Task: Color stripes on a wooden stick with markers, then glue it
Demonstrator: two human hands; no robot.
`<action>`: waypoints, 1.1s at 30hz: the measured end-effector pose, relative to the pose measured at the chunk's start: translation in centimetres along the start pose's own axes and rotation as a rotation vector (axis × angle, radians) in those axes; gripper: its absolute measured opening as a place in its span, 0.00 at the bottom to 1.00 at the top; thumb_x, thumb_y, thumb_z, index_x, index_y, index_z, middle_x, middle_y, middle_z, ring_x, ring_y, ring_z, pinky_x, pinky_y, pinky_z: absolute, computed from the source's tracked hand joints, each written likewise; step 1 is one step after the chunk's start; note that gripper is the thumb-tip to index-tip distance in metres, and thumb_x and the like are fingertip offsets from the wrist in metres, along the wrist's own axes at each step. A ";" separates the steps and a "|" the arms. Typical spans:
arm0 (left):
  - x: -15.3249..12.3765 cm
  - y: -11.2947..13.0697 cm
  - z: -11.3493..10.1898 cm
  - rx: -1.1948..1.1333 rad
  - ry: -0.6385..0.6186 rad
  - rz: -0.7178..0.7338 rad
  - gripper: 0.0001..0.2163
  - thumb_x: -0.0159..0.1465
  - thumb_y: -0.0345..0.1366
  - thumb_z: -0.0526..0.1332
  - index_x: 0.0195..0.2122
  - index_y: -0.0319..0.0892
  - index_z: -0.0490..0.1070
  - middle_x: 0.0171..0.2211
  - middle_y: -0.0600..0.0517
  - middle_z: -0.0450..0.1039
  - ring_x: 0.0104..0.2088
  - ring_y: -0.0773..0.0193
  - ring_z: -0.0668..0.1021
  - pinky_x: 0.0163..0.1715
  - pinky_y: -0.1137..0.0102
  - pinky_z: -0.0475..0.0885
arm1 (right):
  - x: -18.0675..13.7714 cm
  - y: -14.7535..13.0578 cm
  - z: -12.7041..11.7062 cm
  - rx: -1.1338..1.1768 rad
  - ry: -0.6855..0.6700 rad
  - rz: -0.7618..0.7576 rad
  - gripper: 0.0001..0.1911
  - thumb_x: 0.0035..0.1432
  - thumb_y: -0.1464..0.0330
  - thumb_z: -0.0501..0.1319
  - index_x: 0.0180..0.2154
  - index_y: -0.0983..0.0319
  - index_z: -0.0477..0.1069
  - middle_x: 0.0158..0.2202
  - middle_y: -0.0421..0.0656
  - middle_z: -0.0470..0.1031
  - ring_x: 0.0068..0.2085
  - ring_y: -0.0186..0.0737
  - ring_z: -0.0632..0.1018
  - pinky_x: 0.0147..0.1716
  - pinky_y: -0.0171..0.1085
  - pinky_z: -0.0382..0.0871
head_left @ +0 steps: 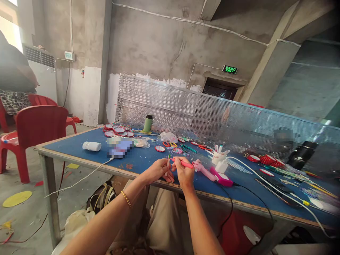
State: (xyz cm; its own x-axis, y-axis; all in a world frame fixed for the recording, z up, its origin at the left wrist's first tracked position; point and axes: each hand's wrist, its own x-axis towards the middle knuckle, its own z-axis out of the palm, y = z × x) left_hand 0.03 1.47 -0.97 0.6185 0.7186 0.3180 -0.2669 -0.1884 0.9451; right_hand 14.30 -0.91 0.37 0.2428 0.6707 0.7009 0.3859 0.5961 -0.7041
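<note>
Near the table's front edge, my left hand pinches a thin pale flat stick upright. The stick's top end is green. My right hand grips a pinkish-red marker pen, its tip pointing left towards the upper part of the stick. Whether the tip touches the stick I cannot tell. Just right of my right hand lies a pink glue gun with a magenta end and a black cable. Beyond my hands, a red-rimmed white disc lies near orange-handled scissors.
On the blue table stand a green bottle, a cup of markers and a black flask. A white bottle lies left. White cables cross both sides. Behind is a perforated metal screen; a red chair stands left.
</note>
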 end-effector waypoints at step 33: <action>0.0 0.1 0.1 0.013 0.002 -0.007 0.19 0.61 0.53 0.64 0.34 0.42 0.61 0.24 0.52 0.78 0.27 0.60 0.84 0.28 0.69 0.78 | 0.0 0.0 0.0 0.025 -0.008 0.005 0.14 0.60 0.56 0.61 0.31 0.60 0.74 0.20 0.37 0.74 0.18 0.35 0.75 0.22 0.33 0.70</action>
State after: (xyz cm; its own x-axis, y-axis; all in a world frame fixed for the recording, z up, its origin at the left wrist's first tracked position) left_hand 0.03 1.38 -0.84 0.6187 0.7212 0.3114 -0.2531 -0.1923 0.9481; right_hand 14.34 -0.93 0.38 0.2375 0.6774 0.6962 0.3625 0.6032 -0.7105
